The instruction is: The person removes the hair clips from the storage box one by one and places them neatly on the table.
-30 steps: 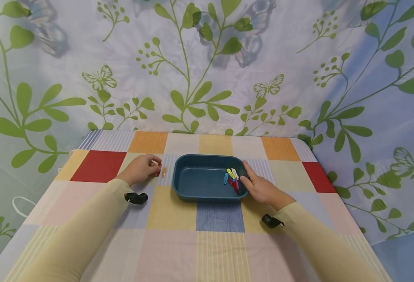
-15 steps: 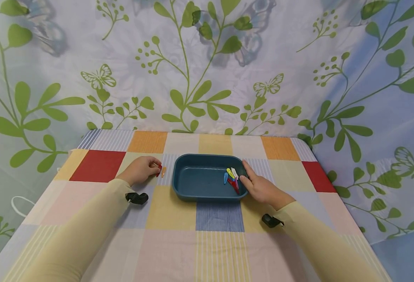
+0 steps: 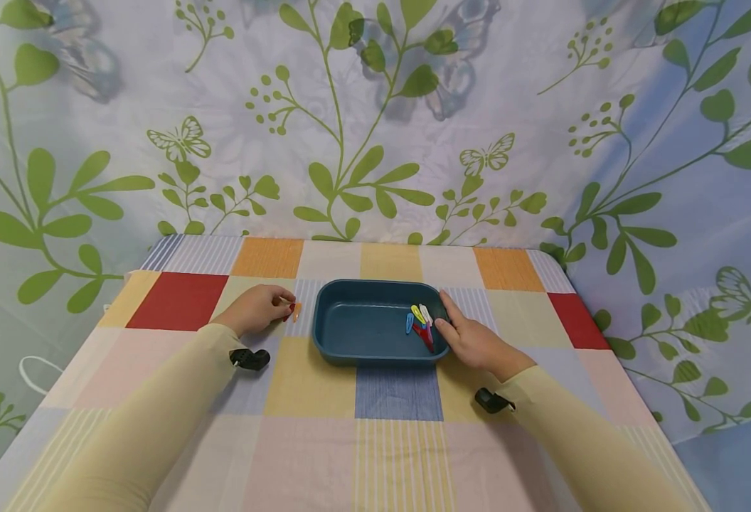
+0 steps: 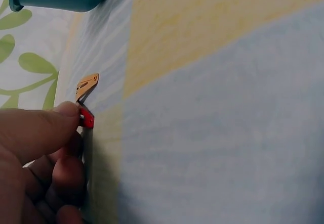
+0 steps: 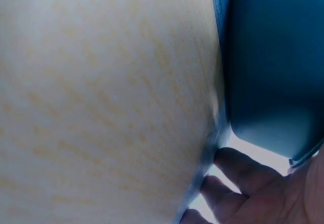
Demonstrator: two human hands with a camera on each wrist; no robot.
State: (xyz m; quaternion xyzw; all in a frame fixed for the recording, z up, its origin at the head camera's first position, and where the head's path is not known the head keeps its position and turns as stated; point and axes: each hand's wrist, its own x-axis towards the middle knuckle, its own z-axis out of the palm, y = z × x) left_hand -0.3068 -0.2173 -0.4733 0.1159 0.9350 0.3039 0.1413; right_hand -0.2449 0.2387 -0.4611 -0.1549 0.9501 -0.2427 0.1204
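1. Head view first: the left hand (image 3: 257, 311) has edged slightly toward the tray (image 3: 378, 282), and the gap that showed between its red clip (image 4: 87, 118) and the orange clip (image 4: 88, 85) has closed.
2. Seen from the left wrist, its fingers are pinched together on the red clip, down by the counter (image 3: 311, 455). The orange clip sits just past the thumb tip, seemingly touching the red one; whether the fingers have hold of it too, I cannot tell.
3. To my mind, that change brings the orange clip into the left hand's work alongside the red. Both clips are outside the tray, near its left end.
4. The right hand (image 3: 478, 345) hasn't shifted: thumb over the rim, fingers along the outside, clamped on the tray's right end, which I take as steadying it.
5. Beside that thumb, inside the tray, lie a blue clip (image 3: 409, 324), a yellow clip (image 3: 417, 313), a white clip (image 3: 426, 315) and a second red clip (image 3: 425, 340), bunched close; anything more among them is too small to make out.
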